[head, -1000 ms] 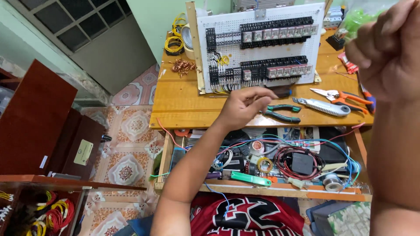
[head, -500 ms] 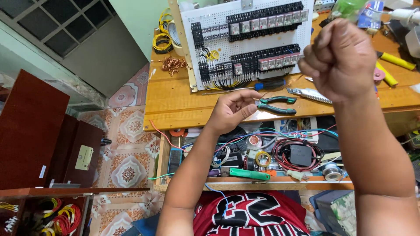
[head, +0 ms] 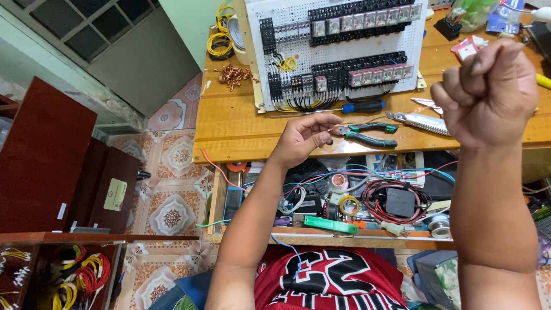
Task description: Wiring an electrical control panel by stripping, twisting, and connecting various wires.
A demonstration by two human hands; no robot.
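My left hand (head: 304, 138) rests on the wooden workbench (head: 241, 129), its thumb and fingers pinched together on what looks like a thin wire. It sits just left of the green-handled pliers (head: 370, 135). A blue-handled screwdriver (head: 361, 106) lies just beyond it, below a white perforated panel (head: 338, 51) full of black relays and wiring. My right hand (head: 488, 95) is raised close to the camera as a closed fist. Anything inside the fist is hidden.
A silver utility knife (head: 422, 121) lies right of the pliers. Copper scraps (head: 232, 74) and yellow wire coils (head: 218, 40) sit at the bench's left. A shelf below holds tangled cables (head: 396, 201) and a green tool (head: 330, 225). A dark red cabinet (head: 46, 155) stands at the left.
My right fist has moved from the upper right edge toward the middle and lower. The view has shifted so the bench sits further right. My left hand stays by the pliers.
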